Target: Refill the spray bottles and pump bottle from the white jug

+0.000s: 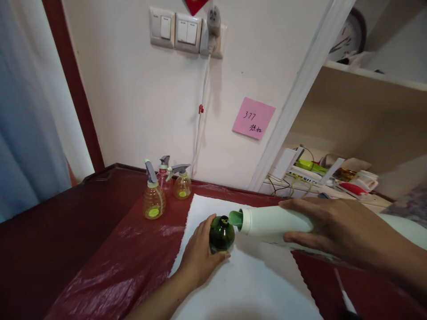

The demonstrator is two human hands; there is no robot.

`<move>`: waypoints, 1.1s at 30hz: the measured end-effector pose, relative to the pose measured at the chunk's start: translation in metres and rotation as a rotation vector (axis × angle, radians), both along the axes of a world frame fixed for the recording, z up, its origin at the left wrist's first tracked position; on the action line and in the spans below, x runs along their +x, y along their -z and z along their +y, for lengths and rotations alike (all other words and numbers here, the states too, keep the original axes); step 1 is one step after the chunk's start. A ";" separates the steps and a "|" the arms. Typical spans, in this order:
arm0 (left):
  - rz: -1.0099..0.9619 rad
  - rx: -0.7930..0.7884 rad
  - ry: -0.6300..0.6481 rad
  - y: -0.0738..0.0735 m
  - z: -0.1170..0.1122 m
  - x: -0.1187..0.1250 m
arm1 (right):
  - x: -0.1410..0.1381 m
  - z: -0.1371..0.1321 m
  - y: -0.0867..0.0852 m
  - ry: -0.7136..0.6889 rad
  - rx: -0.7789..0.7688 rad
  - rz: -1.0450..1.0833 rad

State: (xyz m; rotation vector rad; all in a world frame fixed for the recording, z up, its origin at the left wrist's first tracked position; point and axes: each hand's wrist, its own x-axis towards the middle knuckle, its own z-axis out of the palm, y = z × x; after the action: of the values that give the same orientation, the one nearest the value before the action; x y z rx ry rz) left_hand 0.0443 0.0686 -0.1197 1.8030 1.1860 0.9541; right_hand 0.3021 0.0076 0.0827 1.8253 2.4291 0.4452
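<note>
My left hand (202,249) is closed around a small dark green round bottle (223,239) standing on a white sheet (253,275). In my right hand (336,226) is a long pale green bottle (267,224), tipped nearly level with its mouth toward the left. Its green pouring lip (235,218) reaches the small bottle's neck; whether liquid is flowing I cannot tell. To the left stand three spray bottles: a large yellow one (154,202), a small yellow one (182,186) and a pink one (164,178) partly hidden behind.
A dark red plastic cover (133,262) lies under the white sheet. Behind the table, a white cable (201,120) hangs from a wall socket. At right, shelves hold a white router (300,174) with wires. A thin white object (347,298) lies at lower right.
</note>
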 end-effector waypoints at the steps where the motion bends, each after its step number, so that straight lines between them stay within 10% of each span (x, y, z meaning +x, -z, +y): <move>1: 0.001 0.004 0.003 0.001 0.000 0.000 | 0.000 0.000 -0.001 0.017 -0.013 -0.005; 33: 0.001 -0.015 -0.004 -0.004 -0.001 0.000 | 0.009 -0.005 0.018 0.009 0.064 0.033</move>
State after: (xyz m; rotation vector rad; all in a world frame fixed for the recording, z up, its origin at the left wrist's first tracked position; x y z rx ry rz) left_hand 0.0441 0.0673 -0.1157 1.7905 1.1947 0.9438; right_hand 0.3113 0.0024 0.0650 1.8827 2.4541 0.5018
